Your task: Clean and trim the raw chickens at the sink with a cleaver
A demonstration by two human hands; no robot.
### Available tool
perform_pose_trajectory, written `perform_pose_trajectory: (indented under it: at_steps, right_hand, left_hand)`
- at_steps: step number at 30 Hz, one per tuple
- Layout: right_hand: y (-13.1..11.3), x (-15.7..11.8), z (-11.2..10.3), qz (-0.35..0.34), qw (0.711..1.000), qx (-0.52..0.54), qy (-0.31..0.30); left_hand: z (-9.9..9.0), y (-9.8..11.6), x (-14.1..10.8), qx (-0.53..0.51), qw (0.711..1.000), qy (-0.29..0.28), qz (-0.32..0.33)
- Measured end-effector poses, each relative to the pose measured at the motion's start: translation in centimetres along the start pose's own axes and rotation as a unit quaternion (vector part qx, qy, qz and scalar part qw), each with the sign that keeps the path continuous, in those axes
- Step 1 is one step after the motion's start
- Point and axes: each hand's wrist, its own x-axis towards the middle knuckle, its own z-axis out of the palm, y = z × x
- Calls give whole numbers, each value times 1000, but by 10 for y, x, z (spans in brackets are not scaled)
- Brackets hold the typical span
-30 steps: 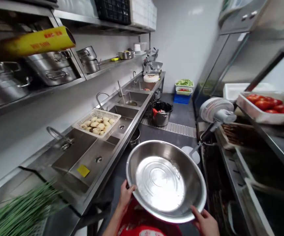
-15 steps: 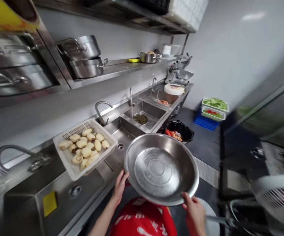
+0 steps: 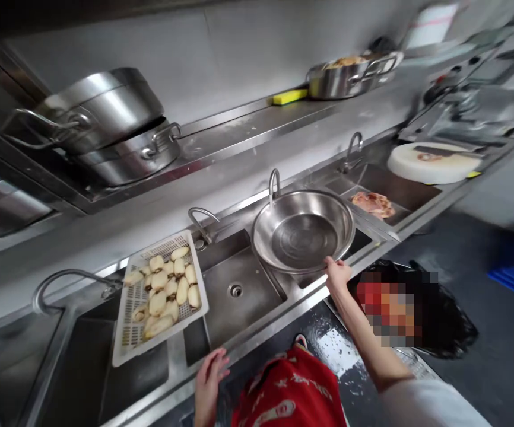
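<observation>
A wide steel basin (image 3: pixel 304 237) sits over the middle sink, under a curved faucet (image 3: pixel 274 184). My right hand (image 3: pixel 338 274) grips its near rim, fingers wrapped over the edge. Nearer to me, my left hand (image 3: pixel 211 379) is by the counter's front edge, holding nothing, with its fingers apart. To the left, a white perforated basket (image 3: pixel 123 332) of pale peeled root pieces (image 3: pixel 159 284) rests across the sinks. An empty sink (image 3: pixel 239 290) with a drain lies between basket and basin.
Raw meat (image 3: pixel 373 204) lies in the far right sink, beside a round white board (image 3: pixel 432 163) bearing a cleaver. Steel pots (image 3: pixel 105 118) and a yellow sponge (image 3: pixel 289 97) are on the shelf. A black-bagged bin (image 3: pixel 448 320) stands on the floor.
The basin has gone from in front of my body to over the middle sink. My left hand has let go of it; my right still holds the rim. The view has turned and moved closer.
</observation>
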Motion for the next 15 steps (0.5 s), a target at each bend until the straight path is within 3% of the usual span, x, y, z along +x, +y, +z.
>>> perform_pose_trajectory:
  at_steps: [3,7,11,15]
  right_hand:
    - [-4,56,39,48,998,-17,-24]
    - [17,105,63,74,996,-9,-58]
    - [38,125,72,113,989,-8,-98]
    - [51,125,65,119,982,-44,-141]
  left_hand:
    - [27,0,-13,18,999,49,-3]
    - [67,-1,-30,55,996,66,-10]
    - [104,1,-36,106,993,41,-17]
    - [139,-6,-31,103,993,28,-42]
